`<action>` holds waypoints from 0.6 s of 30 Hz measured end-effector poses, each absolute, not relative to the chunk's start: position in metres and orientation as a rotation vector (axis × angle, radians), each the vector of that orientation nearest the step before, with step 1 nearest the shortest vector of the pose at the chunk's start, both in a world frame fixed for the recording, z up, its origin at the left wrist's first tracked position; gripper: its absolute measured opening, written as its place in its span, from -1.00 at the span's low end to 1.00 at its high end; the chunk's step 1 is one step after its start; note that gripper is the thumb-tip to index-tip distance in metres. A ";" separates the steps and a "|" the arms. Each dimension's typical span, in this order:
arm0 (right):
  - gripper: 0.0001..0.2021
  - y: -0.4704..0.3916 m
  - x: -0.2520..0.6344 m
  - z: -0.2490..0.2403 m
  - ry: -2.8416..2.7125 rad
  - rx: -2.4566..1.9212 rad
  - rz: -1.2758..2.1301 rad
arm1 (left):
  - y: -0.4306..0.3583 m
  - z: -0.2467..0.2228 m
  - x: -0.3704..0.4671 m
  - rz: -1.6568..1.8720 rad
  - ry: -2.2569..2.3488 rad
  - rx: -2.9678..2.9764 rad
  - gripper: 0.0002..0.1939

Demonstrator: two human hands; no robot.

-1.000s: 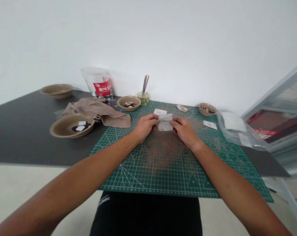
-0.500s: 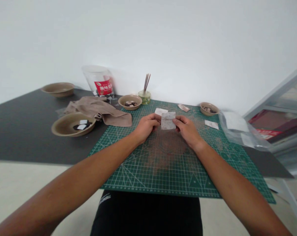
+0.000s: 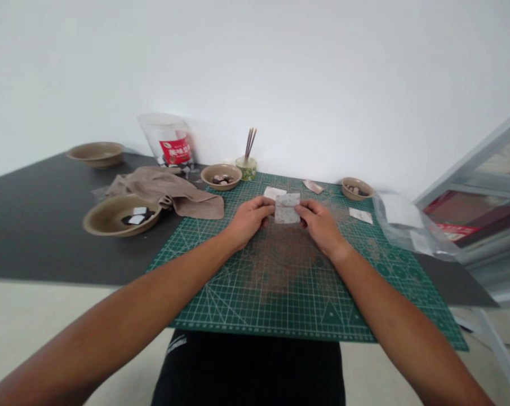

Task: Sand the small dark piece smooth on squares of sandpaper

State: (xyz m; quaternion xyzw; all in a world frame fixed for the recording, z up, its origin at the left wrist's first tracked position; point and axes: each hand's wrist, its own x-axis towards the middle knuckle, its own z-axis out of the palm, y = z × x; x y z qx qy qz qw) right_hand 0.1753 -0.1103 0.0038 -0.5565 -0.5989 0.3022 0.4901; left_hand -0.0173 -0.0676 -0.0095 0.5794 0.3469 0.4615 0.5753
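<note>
A small square of whitish, grey-speckled paper with a crease across its upper part is held up over the cutting mat. My left hand pinches it at the left edge, thumb in front and fingers behind. At the right edge, my right hand grips it with the thumb on the near face. Just behind lies another white piece of paper. Below the hands, the green cutting mat carries a smear of reddish-brown dust.
Left are a brown cloth, a bowl with black and white pieces, another bowl and a clear tub. Behind stand a bowl of dark bits and a reed diffuser. Right are a small bowl, paper scraps and a plastic bag.
The whole view has shifted slightly. Both hands keep their hold on the paper square, with hardly any movement between them.
</note>
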 end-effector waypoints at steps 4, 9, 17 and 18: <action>-0.78 -0.110 0.176 0.004 -1.463 -1.356 0.729 | -0.069 -0.008 -0.017 1.099 0.805 1.368 -0.80; -0.77 -0.110 0.177 0.002 -1.471 -1.355 0.729 | -0.071 -0.007 -0.017 1.101 0.821 1.370 -0.78; -0.78 -0.109 0.177 0.001 -1.466 -1.353 0.738 | -0.071 -0.006 -0.019 1.099 0.882 1.400 -0.73; -0.78 -0.109 0.177 0.001 -1.466 -1.354 0.738 | -0.070 -0.006 -0.019 1.098 0.889 1.400 -0.72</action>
